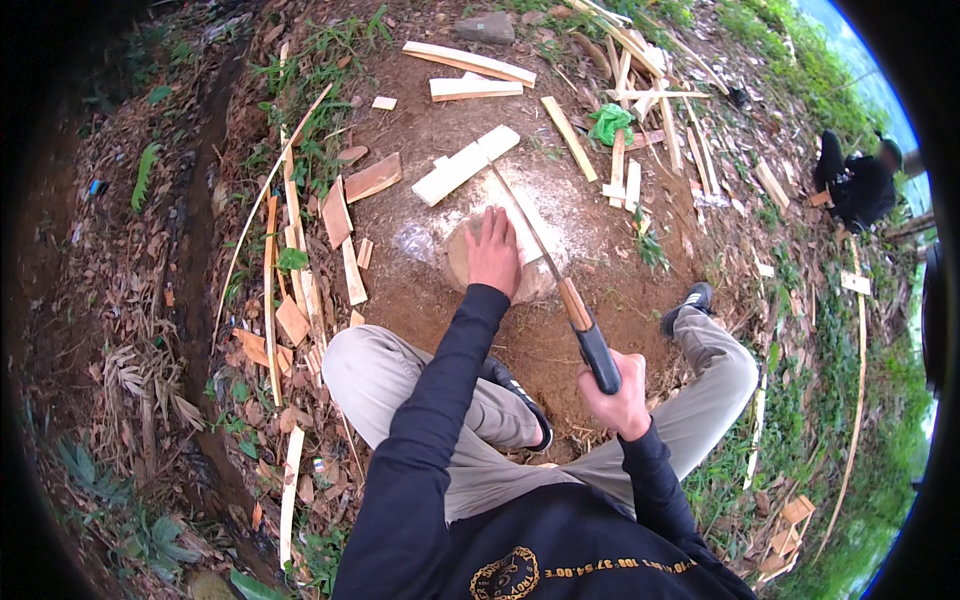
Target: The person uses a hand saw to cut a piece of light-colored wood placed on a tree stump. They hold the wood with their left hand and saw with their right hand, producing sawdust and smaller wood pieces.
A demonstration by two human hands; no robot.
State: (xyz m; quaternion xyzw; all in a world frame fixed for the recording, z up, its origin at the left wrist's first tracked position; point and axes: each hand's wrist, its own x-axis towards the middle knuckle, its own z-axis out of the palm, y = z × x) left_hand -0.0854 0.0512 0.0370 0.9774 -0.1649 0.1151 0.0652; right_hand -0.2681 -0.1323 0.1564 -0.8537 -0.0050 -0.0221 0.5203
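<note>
My left hand (493,251) lies flat, fingers together, on a pale piece of wood (521,236) resting on a round wooden chopping block (462,262). My right hand (617,398) grips the dark handle of a long knife (548,262). Its thin blade runs up and to the left, past the right side of my left hand, over the wood piece. I sit on bare earth with knees bent to either side of the block.
Split wooden slats (463,163) and offcuts lie around the block, with a bigger pile (640,110) and a green bag (609,122) at the back right. Long thin strips (271,290) lie at left. Another person (857,183) crouches far right.
</note>
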